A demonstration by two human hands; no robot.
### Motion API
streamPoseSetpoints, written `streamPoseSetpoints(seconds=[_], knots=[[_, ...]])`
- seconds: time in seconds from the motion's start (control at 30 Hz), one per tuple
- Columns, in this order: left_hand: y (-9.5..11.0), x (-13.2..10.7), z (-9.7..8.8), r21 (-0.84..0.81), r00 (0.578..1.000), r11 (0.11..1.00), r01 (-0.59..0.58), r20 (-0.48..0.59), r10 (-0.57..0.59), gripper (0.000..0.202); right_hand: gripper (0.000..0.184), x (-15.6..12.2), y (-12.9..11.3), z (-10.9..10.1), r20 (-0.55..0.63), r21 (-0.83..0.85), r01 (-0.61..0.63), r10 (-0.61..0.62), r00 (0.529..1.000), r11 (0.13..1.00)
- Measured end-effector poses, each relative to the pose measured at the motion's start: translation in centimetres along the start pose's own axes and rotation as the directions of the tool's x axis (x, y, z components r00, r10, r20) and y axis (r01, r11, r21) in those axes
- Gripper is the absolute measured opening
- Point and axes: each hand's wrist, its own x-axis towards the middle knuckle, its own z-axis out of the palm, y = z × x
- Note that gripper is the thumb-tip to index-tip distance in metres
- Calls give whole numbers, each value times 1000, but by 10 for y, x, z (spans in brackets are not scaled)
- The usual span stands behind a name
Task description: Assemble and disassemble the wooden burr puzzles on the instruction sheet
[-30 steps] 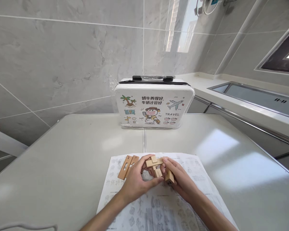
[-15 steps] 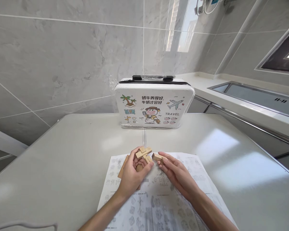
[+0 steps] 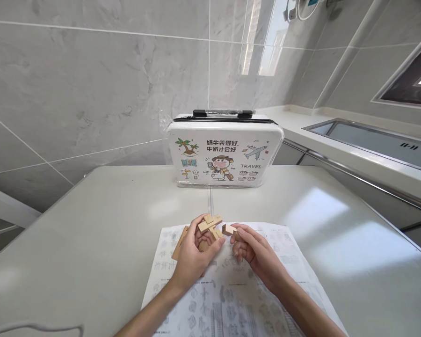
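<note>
Several interlocked wooden puzzle pieces (image 3: 210, 223) sit in my left hand (image 3: 193, 250), whose thumb and fingers close around them. A single notched wooden puzzle piece (image 3: 228, 230) is pinched between the thumb and fingers of my right hand (image 3: 257, 250). Its end points at the joined pieces, with a small gap between. Beneath both hands lies a printed instruction sheet (image 3: 231, 299) with rows of small diagrams. Under my left hand a flat brown wooden piece (image 3: 178, 248) rests on the sheet, mostly hidden.
A white case (image 3: 228, 154) with cartoon prints, a black handle and clear plastic wrap stands at the back of the pale table (image 3: 91, 234). Grey tiled wall (image 3: 91, 84) rises behind it. A counter with a sink (image 3: 382, 140) runs along the right.
The piece in my right hand has turned slightly, and the lower fingers of that hand have curled inward. My left hand and its joined pieces have barely moved.
</note>
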Motion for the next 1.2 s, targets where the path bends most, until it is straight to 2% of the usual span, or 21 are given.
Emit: streamPoseSetpoints(seconds=[0.13,0.27,0.4,0.5,0.53,0.7,0.83,0.97,1.2], knots=[[1,0,1,-11,1000,1000,4,-21,-4,69,42,0,-3,1,72,49,-65,61,996,997],[2,0,1,-9,1000,1000,9,-15,-9,67,42,-1,-1,2,149,98,-73,58,987,992],[0,0,1,-4,1000,1000,11,-13,-11,67,40,-2,2,2,105,82,-30,22,994,996],[-2,0,1,-4,1000,1000,9,-4,-9,67,20,-3,0,5,80,41,34,-37,996,999],[-3,1,1,-6,1000,1000,6,-1,-6,67,18,-3,-1,6,86,37,50,-53,995,998],[-3,1,1,-3,1000,1000,-8,0,8,66,30,-5,-4,9,139,49,64,-70,988,997],[-1,0,1,12,1000,1000,-6,4,6,65,39,-7,-2,6,98,-93,72,-62,993,993],[-2,-1,1,45,1000,999,-18,1,18,66,44,-7,-2,4,32,-272,139,-136,990,952],[-2,-2,2,92,998,995,-43,39,40,66,41,-7,-1,3,8,-394,201,-215,977,897]])
